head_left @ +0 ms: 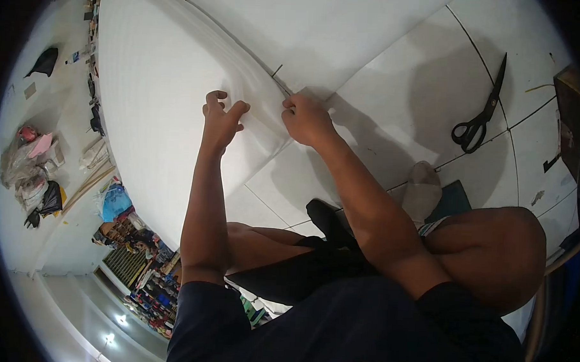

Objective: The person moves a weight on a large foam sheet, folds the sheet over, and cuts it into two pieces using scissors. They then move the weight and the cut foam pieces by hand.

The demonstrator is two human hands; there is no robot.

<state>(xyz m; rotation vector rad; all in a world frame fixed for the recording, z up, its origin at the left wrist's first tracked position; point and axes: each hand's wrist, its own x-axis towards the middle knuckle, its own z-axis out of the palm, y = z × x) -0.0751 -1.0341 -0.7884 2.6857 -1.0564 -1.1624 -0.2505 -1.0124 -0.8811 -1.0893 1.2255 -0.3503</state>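
A large white sheet is spread over the tiled floor. Above its surface is my left hand, fingers apart and curved, with nothing visible in it. At the sheet's edge, my right hand is closed in a pinch; its fingertips meet the edge, where a thin dark line runs along. What exactly lies between those fingers is too small to make out. Black scissors lie on the tiles to the right of my right hand.
My bent knee and socked foot are at the lower right. A brown box stands at the right edge. Plastic bags and piled colourful goods lie beyond the sheet on the left.
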